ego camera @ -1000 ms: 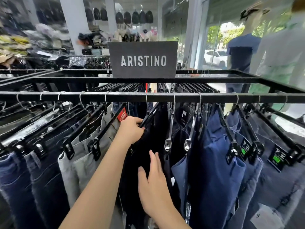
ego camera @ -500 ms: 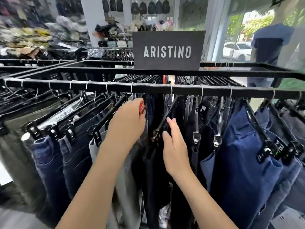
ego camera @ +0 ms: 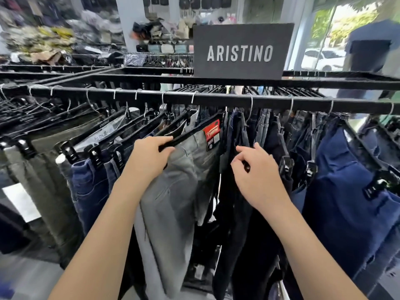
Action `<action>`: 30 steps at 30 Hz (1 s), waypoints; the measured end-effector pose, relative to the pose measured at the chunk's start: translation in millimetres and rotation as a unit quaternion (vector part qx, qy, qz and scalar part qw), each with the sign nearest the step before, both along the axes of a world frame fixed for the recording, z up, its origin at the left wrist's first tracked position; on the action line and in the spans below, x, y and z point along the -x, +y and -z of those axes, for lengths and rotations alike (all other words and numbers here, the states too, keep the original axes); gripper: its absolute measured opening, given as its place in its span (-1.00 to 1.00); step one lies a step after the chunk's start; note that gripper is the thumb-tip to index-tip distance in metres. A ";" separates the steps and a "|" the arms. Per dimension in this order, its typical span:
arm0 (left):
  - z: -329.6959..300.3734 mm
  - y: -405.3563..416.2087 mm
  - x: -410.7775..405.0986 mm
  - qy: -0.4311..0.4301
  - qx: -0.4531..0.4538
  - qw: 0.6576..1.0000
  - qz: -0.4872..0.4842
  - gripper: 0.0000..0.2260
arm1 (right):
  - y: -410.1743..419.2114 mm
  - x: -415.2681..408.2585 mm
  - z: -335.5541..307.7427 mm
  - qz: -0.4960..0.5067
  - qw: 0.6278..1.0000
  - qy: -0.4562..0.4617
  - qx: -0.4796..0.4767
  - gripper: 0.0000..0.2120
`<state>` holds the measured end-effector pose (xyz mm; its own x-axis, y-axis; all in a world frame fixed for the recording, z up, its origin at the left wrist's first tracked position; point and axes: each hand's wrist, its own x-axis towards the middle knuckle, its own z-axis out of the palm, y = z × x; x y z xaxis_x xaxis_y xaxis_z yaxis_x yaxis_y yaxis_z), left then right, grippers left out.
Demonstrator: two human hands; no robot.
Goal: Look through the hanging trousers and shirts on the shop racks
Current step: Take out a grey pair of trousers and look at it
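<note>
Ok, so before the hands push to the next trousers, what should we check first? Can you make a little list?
1. Left hand grips the black hanger of the grey trousers: ok.
2. Right hand has hold of the dark trousers: cannot tell, its fingers are curled at their top edge.
3. Gap open between the grey and the dark pair: ok.
4. Red tag on the grey pair faces us: ok, though its print is too blurred to read.
5. Hanger hooks sit on the rail: ok where visible.
</note>
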<state>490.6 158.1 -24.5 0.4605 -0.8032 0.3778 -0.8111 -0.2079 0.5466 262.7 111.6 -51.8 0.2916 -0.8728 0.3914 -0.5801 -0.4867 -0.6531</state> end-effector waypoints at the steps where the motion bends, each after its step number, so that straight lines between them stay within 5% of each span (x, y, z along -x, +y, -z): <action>1: -0.8 0.9 1.0 0.006 0.001 1.000 0.006 -0.69 | 1.8 0.8 -4.0 0.013 1.000 0.018 -0.014 -0.80; 5: 2.1 5.9 9.3 0.006 -0.006 1.000 0.022 -0.66 | 6.1 -5.0 -20.4 0.079 0.990 0.104 -0.053 -0.75; 9: 6.0 12.4 17.2 0.025 -0.001 0.999 0.030 -0.62 | 13.9 -22.6 -22.8 0.150 0.959 0.233 0.057 -0.77; 13: 17.9 14.3 34.5 0.205 0.043 0.977 0.041 -0.68 | 26.7 -47.2 -24.6 0.076 0.980 0.117 0.145 -0.77; 15: 24.0 14.5 45.0 0.431 0.121 0.891 0.075 -0.65 | 32.0 -60.6 -27.8 0.045 0.997 0.055 0.024 -0.71; 17: 27.7 17.8 57.2 0.620 0.168 0.757 0.120 -0.64 | 29.4 -70.2 -24.2 0.010 0.993 -0.001 -0.120 -0.58; 19: 34.9 19.8 66.2 0.694 0.162 0.681 0.167 -0.65 | 27.8 -73.3 -18.2 -0.010 0.982 -0.039 -0.186 -0.54; 21: 42.7 20.1 70.4 0.718 0.135 0.654 0.195 -0.66 | 23.1 -69.3 -10.9 0.005 0.986 -0.038 -0.160 -0.65; 23: 50.7 20.8 65.8 0.710 0.109 0.666 0.201 -0.71 | 15.8 -61.1 -4.6 0.022 0.992 -0.048 -0.112 -0.80; 25: 61.1 23.1 54.0 0.671 0.094 0.714 0.179 -0.73 | 6.3 -50.6 0.2 0.037 0.993 -0.066 -0.088 -0.93; 30: 84.6 34.7 20.8 0.526 0.089 0.838 0.117 -0.77 | -13.7 -32.2 7.4 0.039 0.982 -0.130 -0.135 -0.82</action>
<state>469.8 192.8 -109.1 0.4513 -0.8922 -0.0140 0.1308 0.0506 0.9901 294.9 97.9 -59.2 0.1415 -0.9707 0.1942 -0.4060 -0.2358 -0.8829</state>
